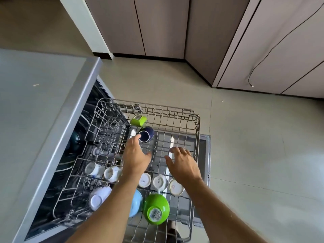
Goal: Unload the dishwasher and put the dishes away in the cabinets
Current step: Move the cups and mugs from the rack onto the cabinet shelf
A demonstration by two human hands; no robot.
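Reaching over the pulled-out wire rack (196, 120), both hands are spread and released, holding nothing.
The left hand (135, 156) hovers just short of a glossy navy cup (146, 134) lying on its side; the right hand (184, 163) is beside it. Forearms hide part of a pale blue bowl (137, 201) next to the round green bowl (157, 208). Upturned white cups (160, 182) are blurred; the grey counter (35, 102) covers the dark dishwasher interior.

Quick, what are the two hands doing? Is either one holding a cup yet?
Left hand: open, holding nothing, fingers reaching toward the dark blue cup.
Right hand: open, fingers spread above the rack, holding nothing.
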